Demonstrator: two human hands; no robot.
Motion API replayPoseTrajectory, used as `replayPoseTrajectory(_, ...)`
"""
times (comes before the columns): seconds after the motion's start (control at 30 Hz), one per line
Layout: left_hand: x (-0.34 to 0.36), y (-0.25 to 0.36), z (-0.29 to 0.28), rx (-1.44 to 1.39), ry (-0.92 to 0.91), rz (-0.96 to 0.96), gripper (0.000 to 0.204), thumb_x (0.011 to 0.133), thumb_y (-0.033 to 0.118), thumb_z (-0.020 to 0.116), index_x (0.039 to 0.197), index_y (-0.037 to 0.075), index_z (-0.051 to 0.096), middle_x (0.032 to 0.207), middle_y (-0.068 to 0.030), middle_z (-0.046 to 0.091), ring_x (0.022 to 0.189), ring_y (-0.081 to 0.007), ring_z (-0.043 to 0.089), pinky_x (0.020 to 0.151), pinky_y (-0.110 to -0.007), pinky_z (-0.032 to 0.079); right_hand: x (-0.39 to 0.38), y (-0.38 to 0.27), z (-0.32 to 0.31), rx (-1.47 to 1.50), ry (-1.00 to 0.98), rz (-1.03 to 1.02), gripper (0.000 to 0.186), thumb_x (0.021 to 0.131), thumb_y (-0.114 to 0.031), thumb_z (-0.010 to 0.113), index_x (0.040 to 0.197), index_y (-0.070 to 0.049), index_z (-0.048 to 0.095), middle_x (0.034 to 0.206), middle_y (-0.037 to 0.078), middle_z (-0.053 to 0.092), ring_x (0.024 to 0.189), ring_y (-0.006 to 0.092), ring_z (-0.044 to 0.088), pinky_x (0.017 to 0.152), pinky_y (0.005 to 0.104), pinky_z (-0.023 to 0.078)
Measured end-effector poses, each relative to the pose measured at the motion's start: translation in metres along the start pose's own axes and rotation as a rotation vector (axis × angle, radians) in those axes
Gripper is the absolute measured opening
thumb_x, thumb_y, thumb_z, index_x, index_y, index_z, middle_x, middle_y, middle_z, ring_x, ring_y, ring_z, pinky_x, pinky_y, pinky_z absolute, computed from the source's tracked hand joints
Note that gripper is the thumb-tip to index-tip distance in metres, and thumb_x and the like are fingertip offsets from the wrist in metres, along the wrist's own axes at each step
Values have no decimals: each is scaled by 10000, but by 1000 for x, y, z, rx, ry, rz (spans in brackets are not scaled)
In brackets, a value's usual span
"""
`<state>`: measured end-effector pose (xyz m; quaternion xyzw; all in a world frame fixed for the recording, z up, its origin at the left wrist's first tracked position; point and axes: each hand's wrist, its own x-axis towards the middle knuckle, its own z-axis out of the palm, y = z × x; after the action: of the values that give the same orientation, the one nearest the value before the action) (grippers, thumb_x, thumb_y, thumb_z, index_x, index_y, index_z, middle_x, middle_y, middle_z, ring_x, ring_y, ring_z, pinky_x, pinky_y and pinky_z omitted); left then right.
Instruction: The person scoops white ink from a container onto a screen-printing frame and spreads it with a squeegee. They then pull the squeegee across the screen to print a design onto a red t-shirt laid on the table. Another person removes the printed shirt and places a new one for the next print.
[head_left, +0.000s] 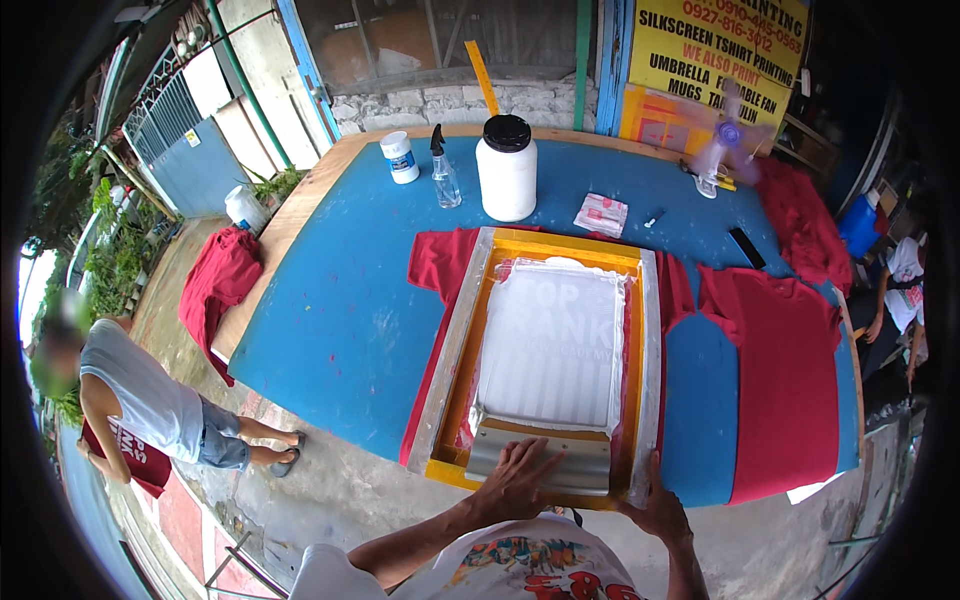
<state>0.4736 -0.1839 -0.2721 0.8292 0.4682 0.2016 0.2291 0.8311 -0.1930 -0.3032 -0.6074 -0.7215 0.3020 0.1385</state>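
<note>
A silkscreen frame lies flat over a red T-shirt on the blue table. White ink covers the screen's mesh, and pale lettering shows through it. At the near end of the mesh rests a wide metal squeegee, tilted toward me. My left hand is closed on the squeegee, fingers laid over its top. My right hand grips the frame's near right corner, its thumb pointing up along the side rail. Its other fingers are partly hidden.
A white tub with a black lid, a spray bottle, and a smaller jar stand at the back of the table. Another red shirt lies right, near a phone and fan. A person stands left.
</note>
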Motion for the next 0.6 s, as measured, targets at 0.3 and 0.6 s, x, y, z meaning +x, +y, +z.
replayPoseTrajectory(0.3, -99, -85, -38, -130, 669, -792, 463, 1098, 344, 692, 1398, 5, 593, 1201, -210, 637, 1154, -381, 586, 1011, -527, 466, 7, -9, 7, 221, 114, 250, 1041, 962, -437, 880, 1731, 11, 341, 1428, 288, 606, 1147, 349, 677, 1013, 484, 580)
replayPoseTrajectory(0.6, -125, -139, -40, -485, 487, -956, 633, 1123, 565, 635, 1239, -58, 640, 1043, -216, 677, 958, -310, 659, 877, -463, 553, 14, -4, 17, 232, 188, 307, 801, 1084, -386, 748, 1696, -4, 402, 1510, 251, 612, 1278, 336, 663, 1038, 437, 564)
